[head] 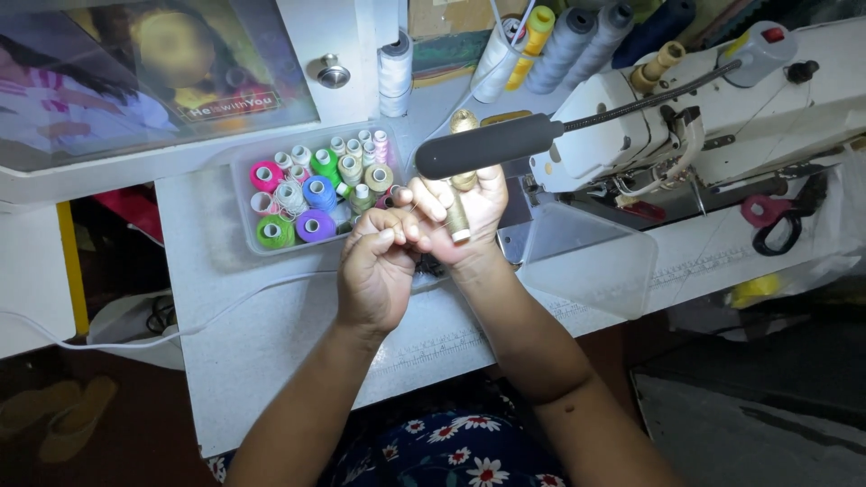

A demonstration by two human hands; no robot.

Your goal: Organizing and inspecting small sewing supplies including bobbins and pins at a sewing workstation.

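My right hand point(465, 212) grips a small olive-brown thread spool point(457, 219), held upright above the table's middle. My left hand point(377, 266) is right beside it, thumb and fingers pinched together near the spool, apparently on a thread end too fine to see. Both hands touch each other. Just behind them is a clear plastic box point(242, 212) filled with several small spools in pink, green, blue, purple and cream.
A white sewing machine point(740, 117) with a dark flexible lamp point(487, 144) fills the right. Tall thread cones point(559, 45) stand at the back. The clear box lid point(591, 261) lies to the right, scissors point(776, 225) beyond. A white cable point(180, 329) crosses the table's left.
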